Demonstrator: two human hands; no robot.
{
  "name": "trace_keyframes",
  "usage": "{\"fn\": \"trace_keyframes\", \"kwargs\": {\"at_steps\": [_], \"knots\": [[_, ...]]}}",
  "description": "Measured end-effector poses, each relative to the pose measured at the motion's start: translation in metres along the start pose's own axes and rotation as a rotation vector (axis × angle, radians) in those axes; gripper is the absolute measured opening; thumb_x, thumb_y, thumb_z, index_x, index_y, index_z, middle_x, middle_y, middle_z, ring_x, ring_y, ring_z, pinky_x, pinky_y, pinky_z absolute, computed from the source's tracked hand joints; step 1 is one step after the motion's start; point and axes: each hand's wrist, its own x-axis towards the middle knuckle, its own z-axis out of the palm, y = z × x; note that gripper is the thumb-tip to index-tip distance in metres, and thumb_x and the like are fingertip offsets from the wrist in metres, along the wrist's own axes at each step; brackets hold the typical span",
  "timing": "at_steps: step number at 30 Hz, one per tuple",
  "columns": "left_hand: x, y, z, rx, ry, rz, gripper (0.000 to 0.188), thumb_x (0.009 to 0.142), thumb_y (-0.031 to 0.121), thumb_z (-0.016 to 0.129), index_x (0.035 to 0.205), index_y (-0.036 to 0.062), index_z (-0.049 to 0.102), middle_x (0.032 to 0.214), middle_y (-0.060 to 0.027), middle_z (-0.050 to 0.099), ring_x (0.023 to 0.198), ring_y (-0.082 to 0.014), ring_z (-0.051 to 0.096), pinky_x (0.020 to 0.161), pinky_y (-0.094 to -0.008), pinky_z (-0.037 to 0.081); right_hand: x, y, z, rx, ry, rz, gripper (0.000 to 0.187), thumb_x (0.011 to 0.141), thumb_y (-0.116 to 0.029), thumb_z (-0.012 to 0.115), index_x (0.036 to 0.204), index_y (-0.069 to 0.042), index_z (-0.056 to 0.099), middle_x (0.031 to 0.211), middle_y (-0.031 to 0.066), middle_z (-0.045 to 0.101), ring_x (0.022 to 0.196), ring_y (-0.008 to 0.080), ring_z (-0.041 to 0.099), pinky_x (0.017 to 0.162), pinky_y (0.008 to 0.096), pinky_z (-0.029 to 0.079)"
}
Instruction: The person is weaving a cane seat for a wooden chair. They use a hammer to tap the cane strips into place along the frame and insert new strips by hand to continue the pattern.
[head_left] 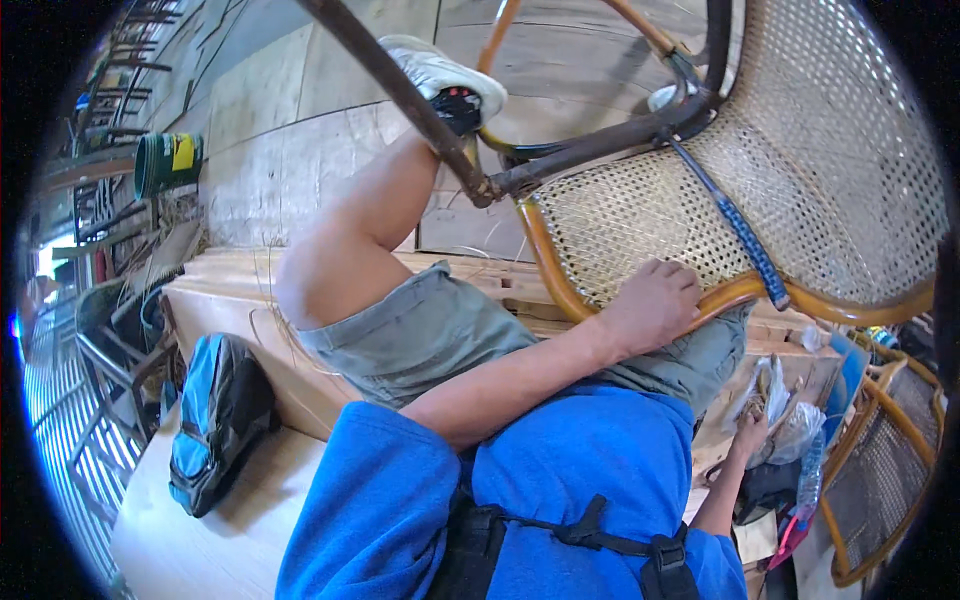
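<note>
A chair with a woven cane seat [640, 225] and an orange-brown rattan rim lies tipped across my lap, its dark frame bars [410, 105] reaching up and left. My left hand [655, 300] is closed over the near rim, fingers curled onto the weave. A dark rod with a blue patterned wrapped handle [740, 235] lies across the cane. To my right, low beside my thigh, my right hand [750, 432] is closed at a clear plastic bag [765, 385] with thin tan strands in it. What its fingers pinch is too small to make out.
A blue and black backpack [215, 425] stands on the pale board at left. Beyond it is a green bucket [168, 163]. At right are a clear plastic bottle [810, 475] and another cane chair [885, 470]. Dark chair frames [110, 350] line the left edge.
</note>
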Motion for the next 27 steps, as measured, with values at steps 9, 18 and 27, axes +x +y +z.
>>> {"fn": "trace_keyframes", "kwargs": {"at_steps": [9,18,27], "knots": [[-0.005,0.008,-0.001,0.002,-0.023,0.075,0.025,0.081,0.024,0.057,0.091,0.0024,0.061,0.099,-0.0103,0.059,0.1,-0.0279,0.054,0.087,-0.039,0.042,-0.007,-0.017,-0.011,-0.047,0.039,-0.137,0.029,0.085,-0.017,0.053,0.1,0.006,0.059,0.089,0.0209,0.063,0.079,0.0318,0.06,0.075,0.04,0.046],[-0.005,0.006,-0.001,0.055,0.02,0.106,0.023,0.082,0.024,0.055,0.089,0.0031,0.061,0.094,-0.0094,0.059,0.094,-0.0259,0.056,0.084,-0.0384,0.043,0.004,-0.011,-0.026,-0.046,-0.029,0.088,0.03,0.086,-0.019,0.053,0.101,0.006,0.06,0.086,0.0197,0.062,0.071,0.0271,0.062,0.067,0.0369,0.049],[-0.004,0.014,-0.004,-0.005,-0.025,0.192,0.019,0.081,0.024,0.057,0.085,0.0062,0.062,0.093,-0.0077,0.058,0.092,-0.0244,0.056,0.081,-0.0375,0.042,-0.006,-0.025,-0.021,0.112,0.119,0.064,0.018,0.083,-0.012,0.052,0.091,0.001,0.061,0.066,0.0044,0.053,0.056,0.0137,0.049,0.051,0.0291,0.04]]}}
